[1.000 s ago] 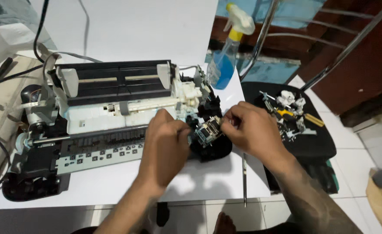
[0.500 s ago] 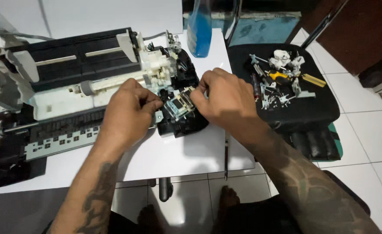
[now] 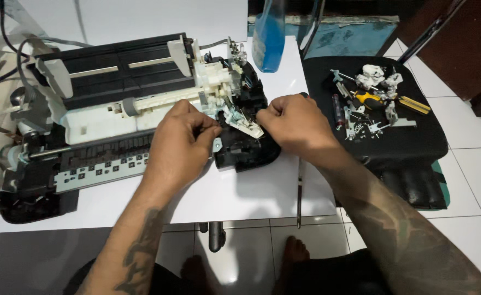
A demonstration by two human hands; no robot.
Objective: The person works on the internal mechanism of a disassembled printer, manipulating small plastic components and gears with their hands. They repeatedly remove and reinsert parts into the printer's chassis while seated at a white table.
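Bright, even overhead light — soft shadows, sharp focus, wide-angle edges.

Spray bottle (image 3: 269, 34): blue, stood at my table's far edge.
Black case (image 3: 382, 136): lay to my right, with a yellow-handled tool (image 3: 372, 98) and loose screws (image 3: 367, 129) on it.

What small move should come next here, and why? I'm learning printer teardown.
Probably lift the pale part gently away from the black block. Both hands, left hand and right hand, pinch near its ends, and it sits tilted on the block at the printer corner, so it looks partly freed. Whether anything holds it underneath is hidden.
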